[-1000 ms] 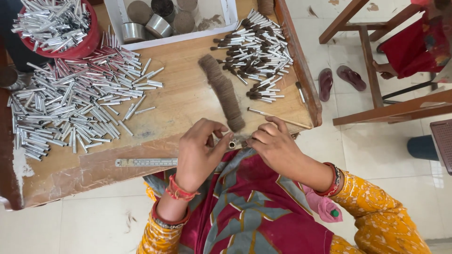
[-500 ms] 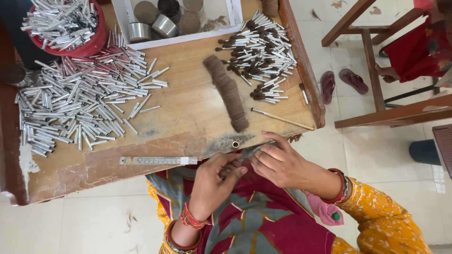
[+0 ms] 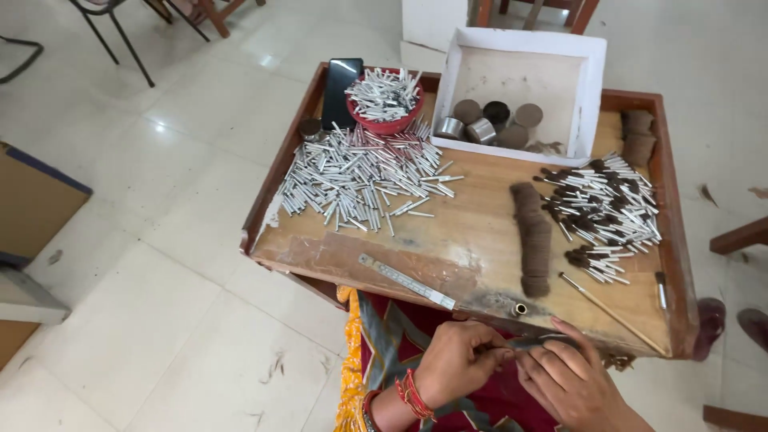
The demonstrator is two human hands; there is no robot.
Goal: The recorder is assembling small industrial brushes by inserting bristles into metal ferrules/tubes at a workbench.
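Two hands pinch a small dark piece at the near edge of a wooden counter [image 3: 480,216].

The left hand [image 3: 458,360] and the right hand [image 3: 564,374] meet just below the counter's front rim, fingers curled and pressed close together around a thin dark piece [image 3: 534,342] held between them; what exactly it is cannot be told. A short metal tube [image 3: 520,309] sits in the rim just above the hands. On the counter lie a row of brown tufts [image 3: 533,238], a heap of silver tubes [image 3: 360,180], a pile of tubes with dark tips [image 3: 610,212], a thin stick [image 3: 612,314] and a metal ruler [image 3: 406,282]. At the far side stand a red bowl [image 3: 386,124] of tubes, a black phone [image 3: 340,90] and a white box [image 3: 594,96] holding round tins.
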